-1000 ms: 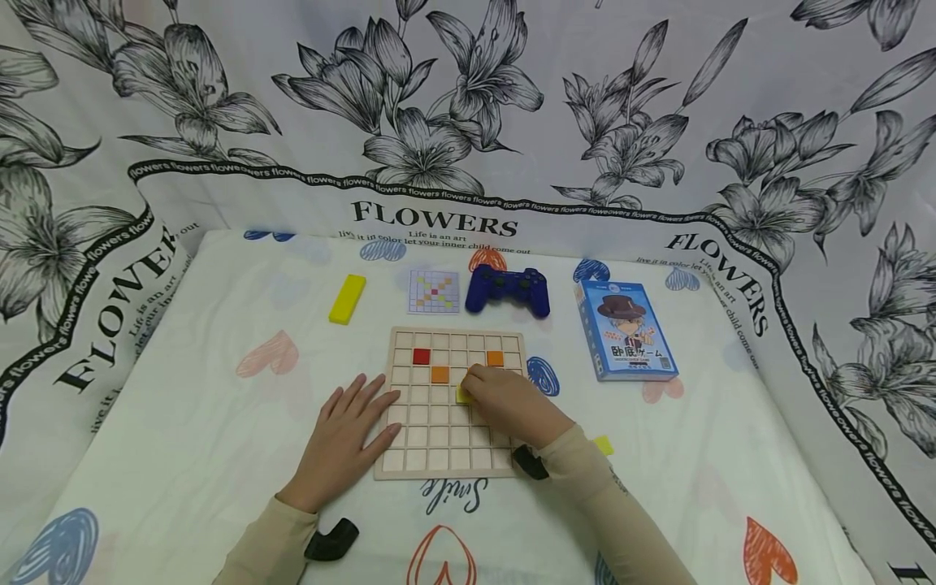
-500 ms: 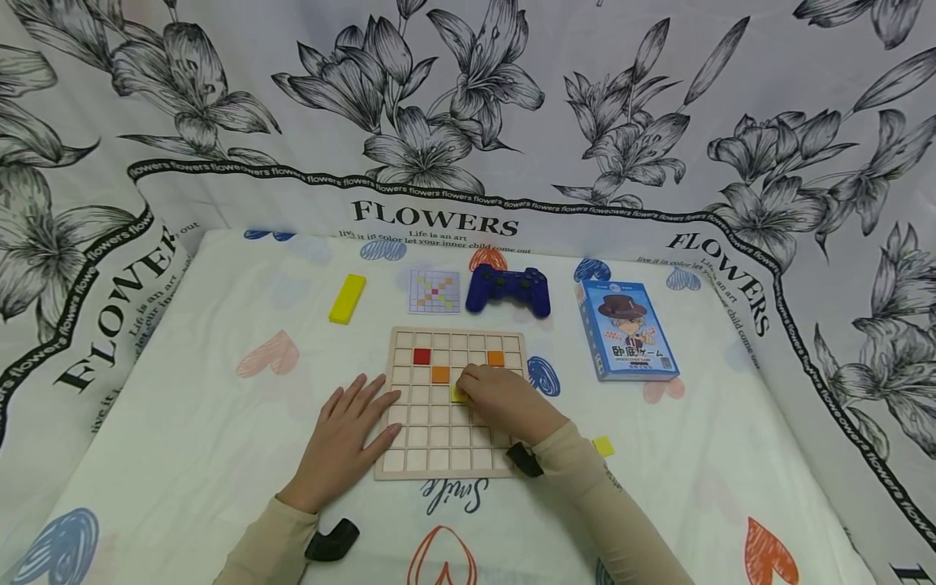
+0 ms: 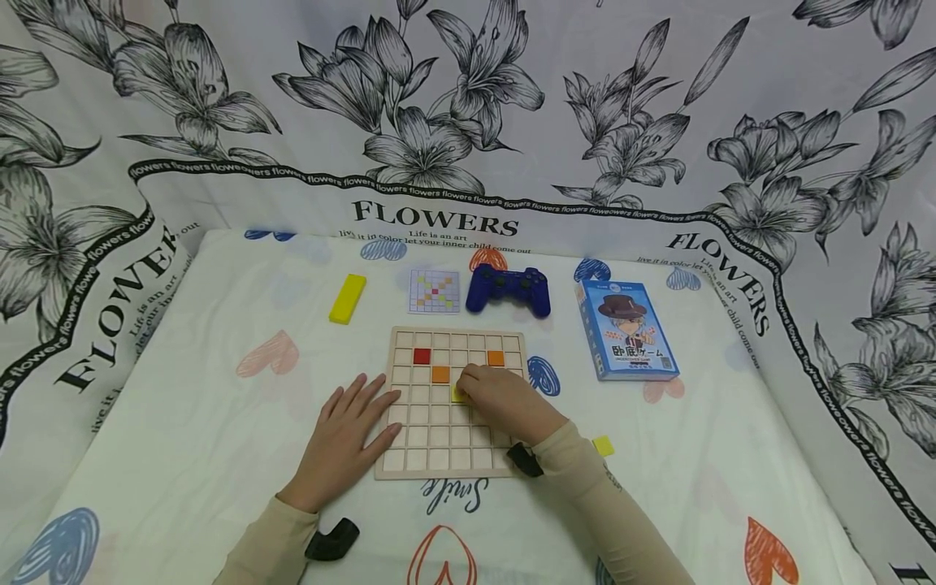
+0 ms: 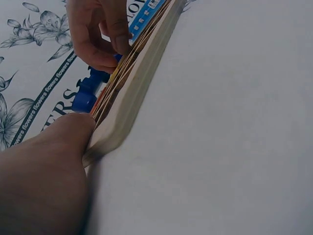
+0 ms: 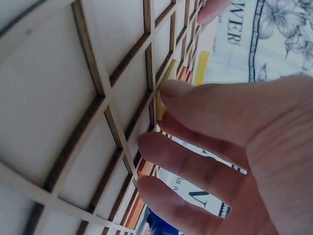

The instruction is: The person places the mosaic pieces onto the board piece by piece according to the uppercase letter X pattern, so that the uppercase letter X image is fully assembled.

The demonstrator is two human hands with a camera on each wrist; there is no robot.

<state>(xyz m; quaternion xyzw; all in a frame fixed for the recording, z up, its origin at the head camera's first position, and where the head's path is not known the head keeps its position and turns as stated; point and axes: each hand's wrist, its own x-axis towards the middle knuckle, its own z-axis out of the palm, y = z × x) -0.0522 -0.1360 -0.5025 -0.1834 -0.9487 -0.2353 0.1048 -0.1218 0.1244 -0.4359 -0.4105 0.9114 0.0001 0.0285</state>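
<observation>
My right grip (image 3: 512, 400) pinches a yellow tile (image 3: 457, 395), gridded board (image 3: 439, 439) right beneath it, left grip (image 3: 349, 437) spread at the board's edge

Right grip (image 3: 512, 404) slightly farther left, pinched yellow tile (image 3: 457, 396) shifted with it, loose yellow tile (image 3: 603, 446) beside sleeve (image 3: 610, 500) more exposed

The board (image 3: 439, 474) lies on the sheet (image 3: 219, 439). The left hand (image 3: 344, 443) rests at its left edge; the right hand (image 3: 512, 404) is over its right half, touching a tile (image 3: 457, 395) near the middle. Three other tiles (image 3: 440, 374) sit in cells behind that one, two to the left, one to the right. Behind the board, left to right, are the bar (image 3: 347, 299), card (image 3: 435, 305) and controller (image 3: 508, 290). Right of them lies the box (image 3: 632, 333). A loose tile (image 3: 603, 446) lies right of the board, beside the right sleeve (image 3: 607, 487).
</observation>
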